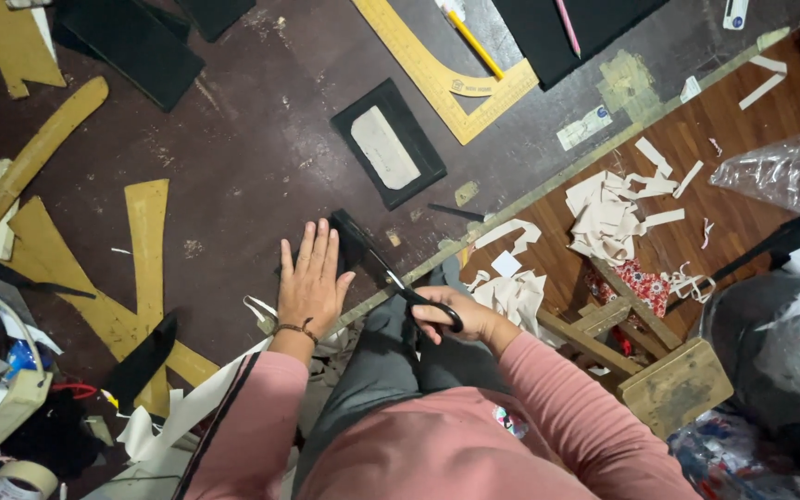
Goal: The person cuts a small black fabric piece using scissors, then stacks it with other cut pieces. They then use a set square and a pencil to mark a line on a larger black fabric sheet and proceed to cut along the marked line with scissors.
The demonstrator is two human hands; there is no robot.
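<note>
A tailoring or pattern-cutting workshop: dark tabletop (pixel 233 139) strewn with cardboard pattern pieces (pixel 145 250), a yellow curved ruler (pixel 437 74), black fabric cuts (pixel 131 42), tape roll (pixel 20 480); pale offcuts (pixel 608 218) littering the wooden floor (pixel 724 120).

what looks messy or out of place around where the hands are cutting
Pale offcut strips lie scattered in loose heaps on the wooden floor beside the table edge, with more piled near the right hand holding the scissors. The left hand presses flat on black material. Nothing looks damaged.
</note>
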